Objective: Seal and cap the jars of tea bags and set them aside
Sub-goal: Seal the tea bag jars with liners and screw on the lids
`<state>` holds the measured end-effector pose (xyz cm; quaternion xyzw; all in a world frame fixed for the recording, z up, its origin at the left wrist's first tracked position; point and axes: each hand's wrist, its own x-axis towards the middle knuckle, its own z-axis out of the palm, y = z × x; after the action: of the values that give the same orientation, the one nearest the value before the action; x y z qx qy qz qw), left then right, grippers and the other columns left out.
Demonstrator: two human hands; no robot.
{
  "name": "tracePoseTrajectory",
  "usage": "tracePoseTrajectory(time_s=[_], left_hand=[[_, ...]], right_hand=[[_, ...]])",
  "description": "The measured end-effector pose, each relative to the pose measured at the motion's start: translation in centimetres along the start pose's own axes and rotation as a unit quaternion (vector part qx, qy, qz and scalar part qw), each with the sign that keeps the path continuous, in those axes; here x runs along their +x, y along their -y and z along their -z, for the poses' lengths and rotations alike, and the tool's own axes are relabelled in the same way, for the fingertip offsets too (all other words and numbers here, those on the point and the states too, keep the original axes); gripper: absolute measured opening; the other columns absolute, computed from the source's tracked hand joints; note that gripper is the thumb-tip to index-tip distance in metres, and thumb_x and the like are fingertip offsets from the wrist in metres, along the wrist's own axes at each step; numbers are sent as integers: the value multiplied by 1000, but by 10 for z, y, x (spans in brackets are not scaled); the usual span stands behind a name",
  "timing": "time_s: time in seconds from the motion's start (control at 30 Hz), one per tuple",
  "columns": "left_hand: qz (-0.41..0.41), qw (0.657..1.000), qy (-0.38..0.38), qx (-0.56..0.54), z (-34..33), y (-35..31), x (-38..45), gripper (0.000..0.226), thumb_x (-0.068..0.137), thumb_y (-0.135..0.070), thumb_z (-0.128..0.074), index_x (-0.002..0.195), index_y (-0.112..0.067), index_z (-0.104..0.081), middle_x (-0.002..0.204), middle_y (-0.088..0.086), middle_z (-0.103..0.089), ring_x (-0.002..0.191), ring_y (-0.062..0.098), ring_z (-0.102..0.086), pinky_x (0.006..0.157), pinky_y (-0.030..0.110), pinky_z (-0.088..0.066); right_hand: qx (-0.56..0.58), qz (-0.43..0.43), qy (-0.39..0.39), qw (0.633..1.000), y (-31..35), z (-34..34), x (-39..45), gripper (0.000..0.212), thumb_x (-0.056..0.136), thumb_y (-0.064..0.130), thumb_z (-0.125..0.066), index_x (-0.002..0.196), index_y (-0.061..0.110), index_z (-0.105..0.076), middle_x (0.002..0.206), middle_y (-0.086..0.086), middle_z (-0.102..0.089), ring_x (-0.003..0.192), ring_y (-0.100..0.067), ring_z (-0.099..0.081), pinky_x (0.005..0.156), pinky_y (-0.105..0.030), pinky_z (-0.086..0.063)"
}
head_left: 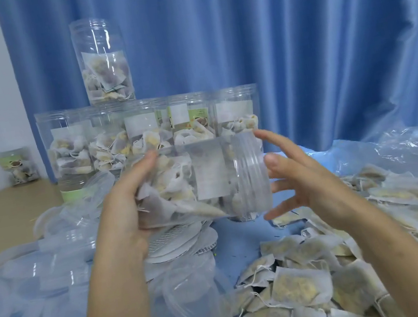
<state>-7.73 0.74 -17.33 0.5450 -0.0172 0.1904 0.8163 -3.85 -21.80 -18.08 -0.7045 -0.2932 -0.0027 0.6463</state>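
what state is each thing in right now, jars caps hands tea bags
held jar: on its side, capped, full of tea bags
left hand: grips the jar's body
right hand: fingers spread at the cap
row of jars: upright, filled
top jar: upright, stacked on the row
loose tea bags: piled on the table

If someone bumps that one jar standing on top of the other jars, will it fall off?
Probably, yes. The top jar is tall and narrow, and perches on the row of jars beneath it, so a bump could tip it. It looks only about half full of tea bags, so likely light. Being round, it would probably roll once down.
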Motion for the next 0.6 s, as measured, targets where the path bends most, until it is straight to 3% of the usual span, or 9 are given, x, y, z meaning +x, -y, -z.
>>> tracePoseTrajectory(time_s=[0.1,0.23,0.37,0.43,0.5,0.6], left_hand=[[-4,1000,27,7,6,0,1,29,79,-36,-63,52,-41,-71,63,-24,-69,53,5,-68,39,30,-51],[3,999,39,4,9,5,3,27,80,-37,-62,56,-44,-72,67,-23,-70,54,10,-69,46,41,-55],[31,999,20,9,15,6,5,17,75,-45,-66,63,-37,-75,77,-23,-72,68,9,-72,57,44,-57],[36,999,4,6,19,7,8,16,74,-45,-69,66,-32,-75,79,-21,-73,69,10,-72,55,45,-57],[30,999,7,9,19,9,9,18,74,-42,-69,61,-32,-75,74,-18,-73,63,11,-72,48,43,-56],[15,1000,10,20,13,11,9,14,64,-40,-71,52,-34,-73,66,-15,-72,56,11,-70,42,36,-54]], right_hand=[[-33,-34,48,998,-2,4,-3,71,55,66,-70,121,65,-44,97,5,-71,82,-20,-70,58,-40,-57],[-35,-19,65,997,2,5,-4,64,51,60,-77,109,68,-50,93,12,-72,76,-15,-69,61,-34,-58],[-164,105,70,978,4,-3,-6,83,57,24,-82,121,59,-44,122,29,-50,112,1,-53,89,-25,-53],[-179,125,79,973,3,-5,-6,84,57,16,-81,122,55,-45,129,33,-43,119,1,-49,93,-31,-52],[-173,105,68,977,0,-4,-5,79,57,31,-82,122,56,-45,127,23,-52,109,-7,-60,85,-42,-57],[-105,0,18,994,-4,-8,-3,57,57,65,-67,111,56,-50,92,0,-69,69,-29,-71,67,-47,-59]])
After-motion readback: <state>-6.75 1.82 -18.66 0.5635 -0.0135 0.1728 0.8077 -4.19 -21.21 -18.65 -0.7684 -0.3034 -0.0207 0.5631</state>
